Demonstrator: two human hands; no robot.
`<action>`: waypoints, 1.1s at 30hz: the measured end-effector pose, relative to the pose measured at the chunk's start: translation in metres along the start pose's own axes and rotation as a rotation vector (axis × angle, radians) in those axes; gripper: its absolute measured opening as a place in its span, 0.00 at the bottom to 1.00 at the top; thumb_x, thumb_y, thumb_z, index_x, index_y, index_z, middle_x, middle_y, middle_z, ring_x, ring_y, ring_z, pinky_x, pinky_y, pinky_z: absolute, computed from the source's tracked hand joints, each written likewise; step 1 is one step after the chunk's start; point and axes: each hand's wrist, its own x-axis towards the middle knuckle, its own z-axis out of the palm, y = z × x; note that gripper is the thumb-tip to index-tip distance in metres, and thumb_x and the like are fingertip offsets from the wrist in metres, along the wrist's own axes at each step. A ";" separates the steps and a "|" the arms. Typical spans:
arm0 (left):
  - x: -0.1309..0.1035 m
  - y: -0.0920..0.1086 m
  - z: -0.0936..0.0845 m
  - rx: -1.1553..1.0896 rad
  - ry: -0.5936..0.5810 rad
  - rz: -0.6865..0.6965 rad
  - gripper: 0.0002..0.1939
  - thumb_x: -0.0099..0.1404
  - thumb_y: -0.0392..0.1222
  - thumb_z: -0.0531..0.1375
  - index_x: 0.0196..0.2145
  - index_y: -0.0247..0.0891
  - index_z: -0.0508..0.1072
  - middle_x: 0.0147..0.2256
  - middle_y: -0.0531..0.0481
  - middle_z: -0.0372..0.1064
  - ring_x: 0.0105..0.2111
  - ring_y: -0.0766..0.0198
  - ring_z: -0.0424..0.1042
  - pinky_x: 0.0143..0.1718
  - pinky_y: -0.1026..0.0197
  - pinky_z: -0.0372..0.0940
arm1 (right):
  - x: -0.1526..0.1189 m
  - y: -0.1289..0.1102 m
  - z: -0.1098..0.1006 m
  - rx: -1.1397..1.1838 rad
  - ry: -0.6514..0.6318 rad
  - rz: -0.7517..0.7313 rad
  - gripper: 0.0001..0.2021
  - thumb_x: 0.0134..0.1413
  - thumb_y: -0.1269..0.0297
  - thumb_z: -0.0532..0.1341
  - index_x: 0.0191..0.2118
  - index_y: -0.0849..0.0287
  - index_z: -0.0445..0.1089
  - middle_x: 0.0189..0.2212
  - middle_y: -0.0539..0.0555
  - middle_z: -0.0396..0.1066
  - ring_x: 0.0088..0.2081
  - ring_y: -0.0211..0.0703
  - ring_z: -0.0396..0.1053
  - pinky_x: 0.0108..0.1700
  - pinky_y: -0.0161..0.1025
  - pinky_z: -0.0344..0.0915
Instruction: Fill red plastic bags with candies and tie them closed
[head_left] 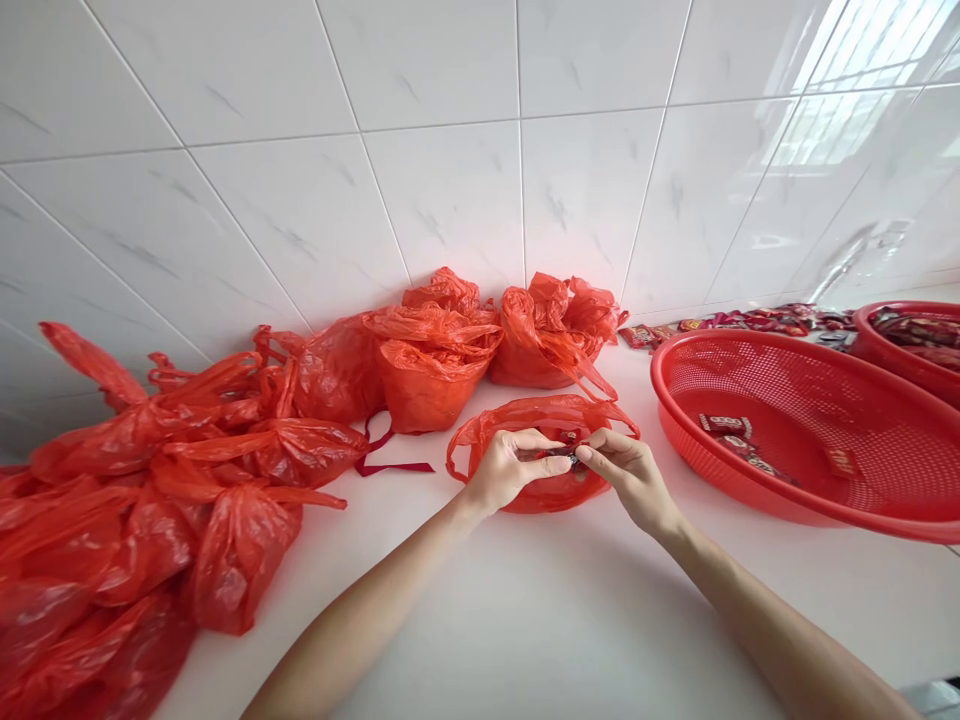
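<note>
An open red plastic bag (525,495) lies on the white table, with a few small wrapped packets (568,436) showing inside its mouth. Over that opening, my left hand (514,465) pinches a small dark wrapped packet between thumb and fingers. My right hand (628,470) meets it from the other side, thumb and fingertips closed on the same packet. The fingers cover most of the packet, so its print cannot be read. To the right stands a red perforated plastic basket (757,350) with several wrapped packets (739,440) on its bottom.
Several filled, knotted red bags (247,540) are heaped at the left. More red bags (435,375) stand by the tiled wall (450,190). A dark red ribbon (397,467) lies near them. Behind the basket are loose packets (780,318) and a second red basket (870,320).
</note>
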 end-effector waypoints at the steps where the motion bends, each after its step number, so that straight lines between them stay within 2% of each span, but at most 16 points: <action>1: 0.000 0.001 0.001 -0.017 0.000 -0.014 0.13 0.54 0.50 0.72 0.35 0.40 0.85 0.35 0.47 0.80 0.40 0.55 0.77 0.46 0.55 0.70 | 0.000 0.000 0.000 0.004 0.007 0.000 0.19 0.55 0.44 0.67 0.27 0.56 0.71 0.24 0.51 0.72 0.29 0.43 0.71 0.36 0.42 0.71; 7: -0.001 -0.001 0.004 -0.126 0.029 -0.056 0.12 0.56 0.52 0.70 0.30 0.41 0.84 0.32 0.49 0.77 0.37 0.59 0.72 0.45 0.56 0.66 | -0.001 0.003 0.001 0.085 0.023 0.004 0.19 0.55 0.45 0.67 0.27 0.56 0.71 0.25 0.50 0.72 0.28 0.41 0.69 0.35 0.40 0.69; 12: -0.001 -0.002 0.007 -0.122 0.059 -0.056 0.14 0.58 0.53 0.69 0.27 0.39 0.82 0.28 0.50 0.72 0.34 0.62 0.68 0.42 0.58 0.64 | -0.001 0.006 0.003 0.141 0.016 0.031 0.17 0.56 0.46 0.67 0.29 0.55 0.71 0.27 0.51 0.74 0.30 0.41 0.68 0.37 0.41 0.69; 17: -0.001 -0.002 0.007 -0.134 0.042 -0.078 0.18 0.59 0.56 0.68 0.27 0.36 0.81 0.29 0.48 0.74 0.35 0.60 0.70 0.43 0.57 0.65 | 0.000 0.004 0.005 0.174 0.026 0.048 0.19 0.54 0.44 0.68 0.28 0.55 0.70 0.27 0.51 0.73 0.29 0.42 0.68 0.36 0.41 0.70; 20: -0.002 0.000 0.006 -0.170 -0.010 -0.098 0.20 0.59 0.58 0.67 0.29 0.36 0.81 0.32 0.47 0.76 0.37 0.58 0.73 0.45 0.56 0.68 | 0.001 0.002 0.003 0.181 0.027 0.077 0.20 0.54 0.43 0.67 0.29 0.55 0.68 0.27 0.51 0.72 0.30 0.42 0.69 0.34 0.41 0.70; 25: -0.003 0.001 0.007 -0.093 -0.060 -0.107 0.15 0.56 0.51 0.72 0.33 0.37 0.81 0.36 0.48 0.79 0.42 0.55 0.77 0.52 0.53 0.68 | 0.004 0.002 -0.001 0.178 0.063 0.117 0.22 0.50 0.42 0.69 0.27 0.56 0.68 0.26 0.48 0.70 0.24 0.38 0.65 0.31 0.39 0.70; 30: -0.002 -0.005 0.005 -0.078 -0.113 -0.115 0.15 0.58 0.48 0.69 0.39 0.35 0.82 0.38 0.46 0.81 0.42 0.54 0.78 0.50 0.52 0.70 | 0.004 0.003 0.000 0.165 0.065 0.123 0.22 0.50 0.42 0.69 0.26 0.57 0.69 0.24 0.49 0.70 0.23 0.37 0.65 0.28 0.37 0.68; 33: 0.000 -0.008 -0.002 0.026 -0.139 -0.102 0.15 0.58 0.42 0.68 0.42 0.35 0.81 0.40 0.46 0.81 0.43 0.53 0.79 0.51 0.52 0.71 | 0.005 0.006 -0.002 0.113 0.070 0.113 0.22 0.53 0.42 0.67 0.27 0.57 0.69 0.25 0.49 0.71 0.23 0.37 0.66 0.29 0.38 0.69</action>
